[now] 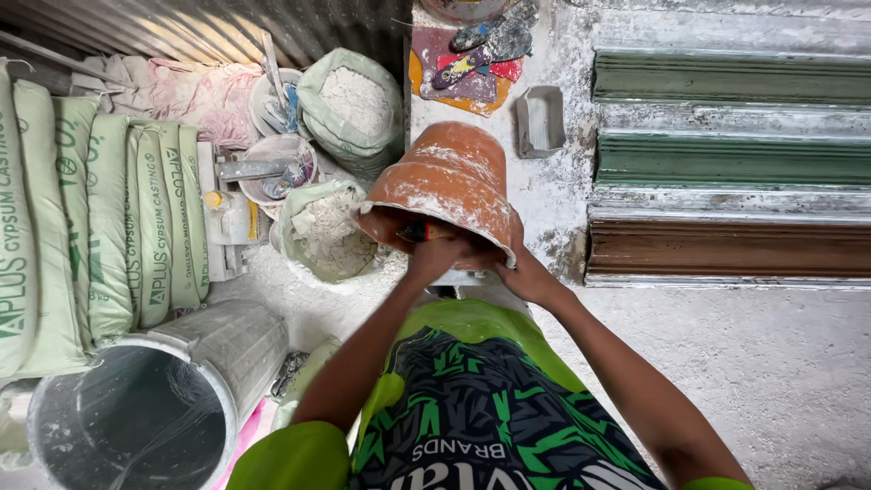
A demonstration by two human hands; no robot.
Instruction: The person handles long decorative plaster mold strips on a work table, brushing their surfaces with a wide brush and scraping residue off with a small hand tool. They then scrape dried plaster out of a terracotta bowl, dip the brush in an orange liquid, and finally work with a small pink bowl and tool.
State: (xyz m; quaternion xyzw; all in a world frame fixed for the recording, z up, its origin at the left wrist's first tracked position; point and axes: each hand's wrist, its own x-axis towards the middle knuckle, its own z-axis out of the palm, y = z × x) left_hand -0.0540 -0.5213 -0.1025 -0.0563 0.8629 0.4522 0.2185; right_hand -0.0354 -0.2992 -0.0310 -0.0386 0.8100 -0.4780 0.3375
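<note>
White plaster dust coats the concrete floor [780, 363] and the worktable [553, 191] in the head view, the only view. At twelve o'clock of the person's green and black shirt [463, 399], an orange bucket [445, 186] smeared with white is tipped on its side, its mouth turned down toward the person. The left hand [434, 256] reaches into that mouth, fingers curled around a small dark tool [419, 232] (too hidden to name its kind). The right hand [522, 272] clasps the bucket's rim at five o'clock of the bucket, fingers wrapped over the edge.

At nine o'clock of the bucket sits an open sack of white powder [325, 234], and a second open sack [352, 104] stands at eleven o'clock. Stacked pale green bags [100, 218] lean at the far nine o'clock. A grey metal drum [145, 413] lies at seven o'clock. Long green and brown moulding forms [730, 163] lie at three o'clock, and a small grey tray [541, 121] rests at one o'clock.
</note>
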